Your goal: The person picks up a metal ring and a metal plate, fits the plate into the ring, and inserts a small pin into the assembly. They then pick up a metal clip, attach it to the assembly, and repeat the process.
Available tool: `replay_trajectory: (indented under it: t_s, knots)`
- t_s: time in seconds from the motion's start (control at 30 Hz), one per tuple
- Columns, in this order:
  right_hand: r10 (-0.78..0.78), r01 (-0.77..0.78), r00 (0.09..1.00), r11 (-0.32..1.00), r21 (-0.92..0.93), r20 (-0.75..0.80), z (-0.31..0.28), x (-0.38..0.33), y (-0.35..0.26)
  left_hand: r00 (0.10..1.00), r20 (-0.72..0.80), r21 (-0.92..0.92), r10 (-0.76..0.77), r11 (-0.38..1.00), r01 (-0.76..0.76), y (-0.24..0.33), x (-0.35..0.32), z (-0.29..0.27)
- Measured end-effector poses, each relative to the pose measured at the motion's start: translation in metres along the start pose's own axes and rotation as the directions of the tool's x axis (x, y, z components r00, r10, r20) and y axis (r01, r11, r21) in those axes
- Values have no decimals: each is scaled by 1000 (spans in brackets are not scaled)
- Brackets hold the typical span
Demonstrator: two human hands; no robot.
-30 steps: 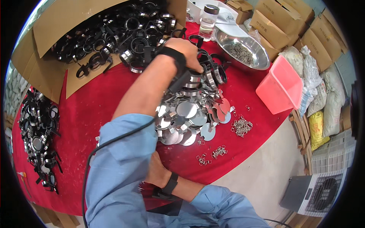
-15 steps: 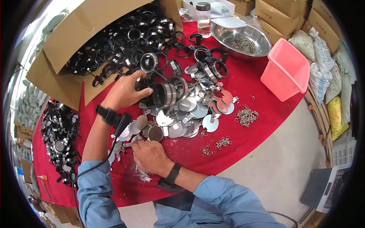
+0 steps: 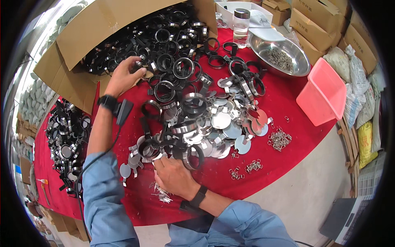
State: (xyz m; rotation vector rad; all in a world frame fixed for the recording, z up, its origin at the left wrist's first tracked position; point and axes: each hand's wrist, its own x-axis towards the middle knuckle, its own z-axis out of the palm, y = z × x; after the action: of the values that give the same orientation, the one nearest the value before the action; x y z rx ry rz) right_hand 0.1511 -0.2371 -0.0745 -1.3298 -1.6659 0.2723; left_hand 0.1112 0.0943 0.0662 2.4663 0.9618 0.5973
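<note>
My left hand (image 3: 123, 77) is at the near edge of the cardboard box, its thumb and fingers apart beside black rings. Metal-banded black rings (image 3: 183, 68) spread from the box over a heap of round, tabbed metal discs (image 3: 221, 120). At the heap's near side, my right hand (image 3: 175, 176) is closed, fingertips pinched together. A small pale, shiny bit shows at those fingertips; its kind is unclear. Just above that hand lie several black rings (image 3: 193, 157). Thin pale pins (image 3: 162, 194) lie scattered beside it.
The cardboard box (image 3: 96, 20) full of rings stands at the back left. More ring pieces (image 3: 66, 140) lie at the left. Small wire clips (image 3: 279, 140) sit in piles at the right. Behind are a steel bowl (image 3: 302, 66), a bottle (image 3: 241, 29) and a pink bin (image 3: 323, 92).
More black rings now lie over the discs, reaching near my right hand. My left hand has moved away from the rings toward the box. The view has shifted a little.
</note>
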Motion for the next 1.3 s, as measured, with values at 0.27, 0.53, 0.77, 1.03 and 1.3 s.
replay_trajectory:
  t_s: [0.27,0.53,0.77,1.03,1.3]
  knots:
    - [81,-81,991,997,-9,108,-5,4,-6,960,-152,376,-235,885,276,-77,84,44]
    - [114,-109,980,993,-39,166,-5,10,-8,930,-290,257,-227,917,304,-102,131,74]
    - [156,-131,967,983,-131,201,-8,21,-16,915,-138,309,-379,861,404,-93,162,65]
    - [204,-178,967,969,-173,150,-8,26,-26,854,-233,395,-465,757,520,-53,163,89]
    - [163,-142,971,981,-129,173,-8,24,-17,832,-303,295,-465,784,546,-71,160,89]
